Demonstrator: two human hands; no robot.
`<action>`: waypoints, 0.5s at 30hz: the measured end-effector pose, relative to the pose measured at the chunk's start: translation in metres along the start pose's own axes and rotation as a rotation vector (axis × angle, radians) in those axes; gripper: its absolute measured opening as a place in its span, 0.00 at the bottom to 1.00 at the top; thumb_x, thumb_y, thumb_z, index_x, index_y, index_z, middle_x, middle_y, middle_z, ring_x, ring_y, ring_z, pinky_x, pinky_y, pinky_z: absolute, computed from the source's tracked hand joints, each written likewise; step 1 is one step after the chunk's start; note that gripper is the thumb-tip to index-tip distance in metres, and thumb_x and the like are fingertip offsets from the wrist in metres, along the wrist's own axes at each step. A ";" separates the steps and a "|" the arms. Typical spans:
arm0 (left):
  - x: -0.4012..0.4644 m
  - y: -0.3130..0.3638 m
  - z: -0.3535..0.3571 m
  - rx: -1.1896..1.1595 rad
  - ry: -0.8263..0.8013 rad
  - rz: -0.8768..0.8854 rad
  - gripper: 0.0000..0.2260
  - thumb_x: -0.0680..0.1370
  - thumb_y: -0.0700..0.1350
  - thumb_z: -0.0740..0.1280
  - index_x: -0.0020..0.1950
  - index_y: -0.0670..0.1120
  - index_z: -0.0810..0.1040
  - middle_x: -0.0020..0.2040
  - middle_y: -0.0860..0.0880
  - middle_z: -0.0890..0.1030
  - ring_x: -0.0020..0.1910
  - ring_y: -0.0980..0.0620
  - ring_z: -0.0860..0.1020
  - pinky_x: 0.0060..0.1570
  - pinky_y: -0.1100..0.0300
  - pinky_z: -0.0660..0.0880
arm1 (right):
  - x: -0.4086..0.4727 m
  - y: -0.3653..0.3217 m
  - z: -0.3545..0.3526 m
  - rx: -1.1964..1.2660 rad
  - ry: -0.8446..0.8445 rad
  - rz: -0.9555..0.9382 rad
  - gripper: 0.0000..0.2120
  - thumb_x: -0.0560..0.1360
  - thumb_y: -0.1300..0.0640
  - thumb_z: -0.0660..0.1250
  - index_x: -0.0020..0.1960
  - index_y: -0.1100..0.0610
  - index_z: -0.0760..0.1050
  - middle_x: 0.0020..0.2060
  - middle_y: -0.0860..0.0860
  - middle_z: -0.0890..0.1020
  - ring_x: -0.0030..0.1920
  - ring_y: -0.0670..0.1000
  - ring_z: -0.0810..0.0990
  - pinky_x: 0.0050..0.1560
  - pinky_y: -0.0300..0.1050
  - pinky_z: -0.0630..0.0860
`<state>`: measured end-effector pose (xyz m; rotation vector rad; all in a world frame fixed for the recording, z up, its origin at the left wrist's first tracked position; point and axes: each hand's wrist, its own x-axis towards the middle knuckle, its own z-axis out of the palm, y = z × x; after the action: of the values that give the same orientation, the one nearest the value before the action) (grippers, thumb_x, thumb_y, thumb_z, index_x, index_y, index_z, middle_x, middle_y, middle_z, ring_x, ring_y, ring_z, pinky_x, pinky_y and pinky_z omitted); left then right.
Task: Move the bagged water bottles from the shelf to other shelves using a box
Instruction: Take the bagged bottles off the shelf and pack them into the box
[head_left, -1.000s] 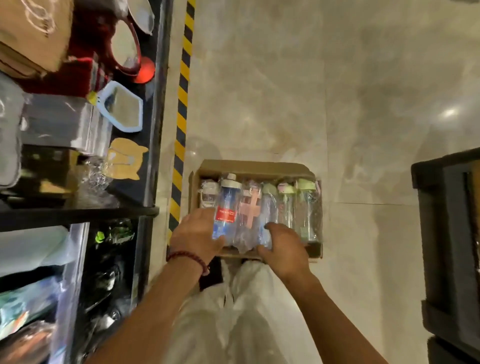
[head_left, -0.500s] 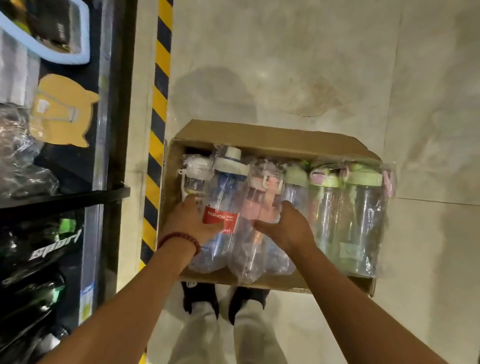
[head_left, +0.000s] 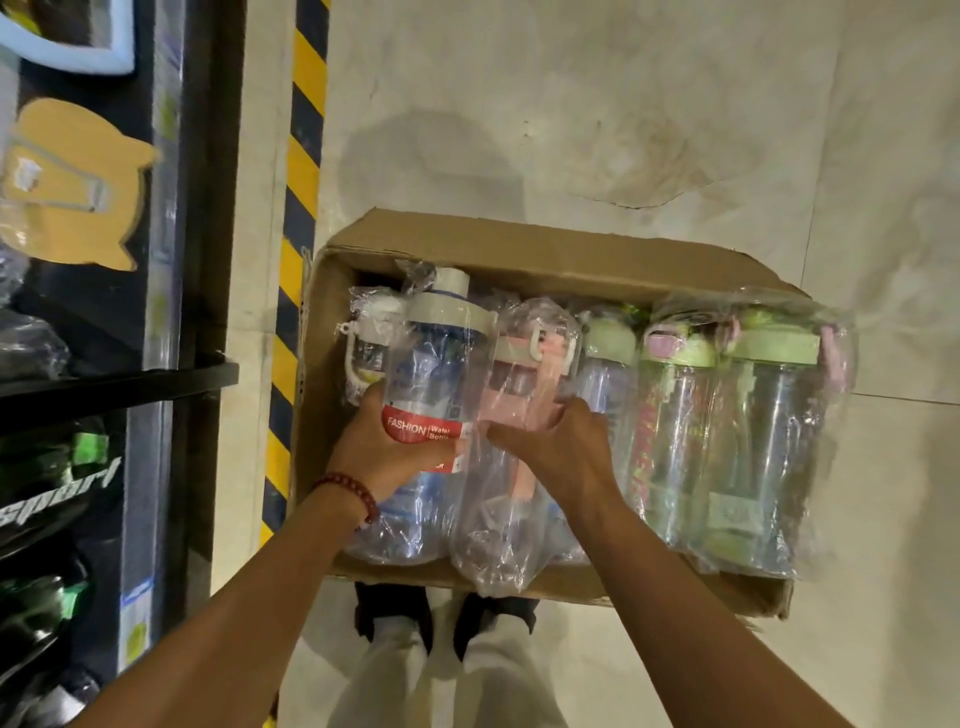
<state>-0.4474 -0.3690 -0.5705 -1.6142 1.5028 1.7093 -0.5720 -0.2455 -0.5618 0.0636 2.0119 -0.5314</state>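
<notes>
An open cardboard box (head_left: 524, 244) lies on the tiled floor, filled with several bagged water bottles lying side by side. My left hand (head_left: 376, 447) grips a clear blue bottle with a white lid and a red label (head_left: 436, 374). My right hand (head_left: 563, 447) holds the pink bagged bottle (head_left: 519, 395) next to it. Green-lidded bottles (head_left: 758, 447) fill the box's right half. A small white-lidded bottle (head_left: 366, 353) sits at the far left, partly hidden.
A dark shelf unit (head_left: 119, 379) stands at the left with bagged goods and an orange cat-shaped item (head_left: 67, 182). A yellow-and-black floor stripe (head_left: 298, 208) runs between shelf and box. My shoes (head_left: 441, 618) stand just behind the box.
The view has dropped closer to the box. Both hands have closed round the blue and pink bottles, which now sit slightly raised above the others.
</notes>
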 end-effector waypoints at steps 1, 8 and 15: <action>-0.001 0.001 -0.002 -0.011 -0.016 0.004 0.43 0.56 0.48 0.82 0.65 0.53 0.64 0.52 0.55 0.75 0.49 0.57 0.76 0.41 0.65 0.74 | -0.001 -0.001 0.001 0.050 -0.002 -0.015 0.40 0.53 0.36 0.77 0.55 0.53 0.64 0.55 0.54 0.74 0.57 0.55 0.75 0.55 0.53 0.77; -0.024 0.003 -0.010 -0.104 -0.002 0.063 0.37 0.63 0.35 0.78 0.67 0.49 0.65 0.51 0.52 0.76 0.48 0.56 0.77 0.40 0.66 0.74 | -0.025 -0.009 -0.001 0.334 -0.060 -0.065 0.39 0.64 0.54 0.80 0.64 0.56 0.58 0.47 0.45 0.75 0.46 0.45 0.77 0.42 0.38 0.75; -0.096 0.051 -0.037 -0.141 0.042 0.210 0.31 0.59 0.37 0.80 0.51 0.57 0.67 0.49 0.52 0.76 0.46 0.54 0.78 0.33 0.69 0.75 | -0.089 -0.036 -0.047 0.451 -0.056 -0.162 0.28 0.66 0.64 0.77 0.58 0.57 0.63 0.46 0.52 0.77 0.41 0.45 0.79 0.31 0.32 0.74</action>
<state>-0.4422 -0.3819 -0.4568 -1.6187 1.6564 1.9440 -0.5770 -0.2436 -0.4548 0.1594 1.8184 -1.0724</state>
